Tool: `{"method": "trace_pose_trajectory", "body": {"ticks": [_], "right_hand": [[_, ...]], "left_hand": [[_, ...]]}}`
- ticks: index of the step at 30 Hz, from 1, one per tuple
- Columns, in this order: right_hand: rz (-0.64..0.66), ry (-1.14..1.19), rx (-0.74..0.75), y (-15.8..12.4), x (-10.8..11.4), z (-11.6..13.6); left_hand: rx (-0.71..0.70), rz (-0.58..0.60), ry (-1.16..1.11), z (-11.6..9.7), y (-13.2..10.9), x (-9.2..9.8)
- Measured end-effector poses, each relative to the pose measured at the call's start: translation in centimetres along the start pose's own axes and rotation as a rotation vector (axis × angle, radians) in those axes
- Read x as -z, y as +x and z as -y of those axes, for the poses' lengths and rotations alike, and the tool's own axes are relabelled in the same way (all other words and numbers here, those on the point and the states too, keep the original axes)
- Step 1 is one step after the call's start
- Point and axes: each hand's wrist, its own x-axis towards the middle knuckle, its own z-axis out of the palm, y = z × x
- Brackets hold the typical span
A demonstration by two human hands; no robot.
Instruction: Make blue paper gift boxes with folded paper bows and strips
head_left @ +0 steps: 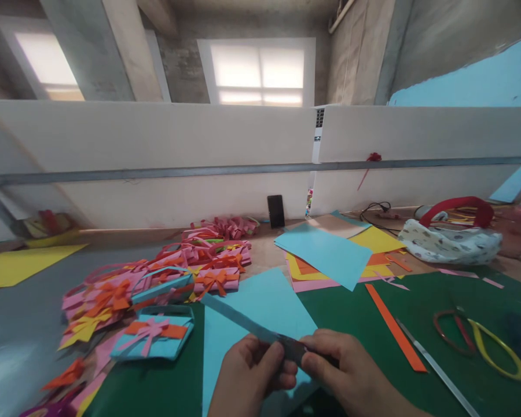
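A long blue paper strip (238,320) slants up to the left from my hands. My left hand (249,370) is closed in a pinch around it near its lower end. My right hand (345,368) is closed at the dark end, thumb and fingers pressed together. Whether that dark part is shaded paper or a separate object, I cannot tell. Beneath both hands lies a blue paper sheet (260,295). To the left stands a small blue paper bag (156,341) with an orange band and a pink bow.
Many pink paper bags with bows (217,278) are heaped at left. On the green mat (351,324) lie an orange strip (393,327), a metal ruler (436,368) and scissors (497,350). Coloured sheets (325,249), a phone (276,211) and a fabric basket (451,243) are farther back.
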Motion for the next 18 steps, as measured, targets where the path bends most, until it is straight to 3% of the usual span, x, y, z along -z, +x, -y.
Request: {"method": "trace_pose_trajectory", "body": {"ticks": [18], "right_hand": [[0.001,0.016,0.017,0.01,-0.40,-0.32]], "left_hand": [[0.033,0.070,-0.050,0.06,-0.17,-0.30]]}}
